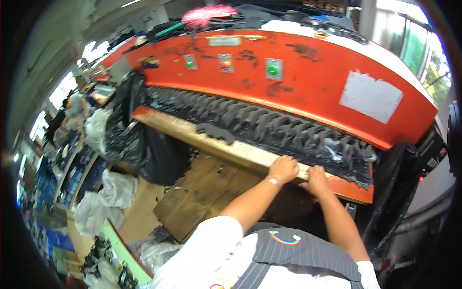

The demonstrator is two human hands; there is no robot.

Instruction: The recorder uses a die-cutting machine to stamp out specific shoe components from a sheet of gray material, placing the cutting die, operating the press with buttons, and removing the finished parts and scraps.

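Note:
My left hand (285,169) rests on the pale wooden ledge (248,151) along the front of a red machine, its fingers bent over the top. Close to its right, my right hand (317,181) lies on the same ledge, thumb apart from the fingers. Nothing shows in either hand. Farther left on the ledge lies a dark grey wavy foam-like piece (215,132). Behind the ledge, a long row of dark grey curved pieces (262,118) stands in a black trough, several leaning on one another.
The red panel (308,72) carries a green button (273,70). A pink fluffy duster (209,16) lies on top. Black plastic sheeting (149,149) hangs at the left, another black sheet (397,173) at the right. Brown cardboard (202,192) lies below. White plastic bags (108,200) lie lower left.

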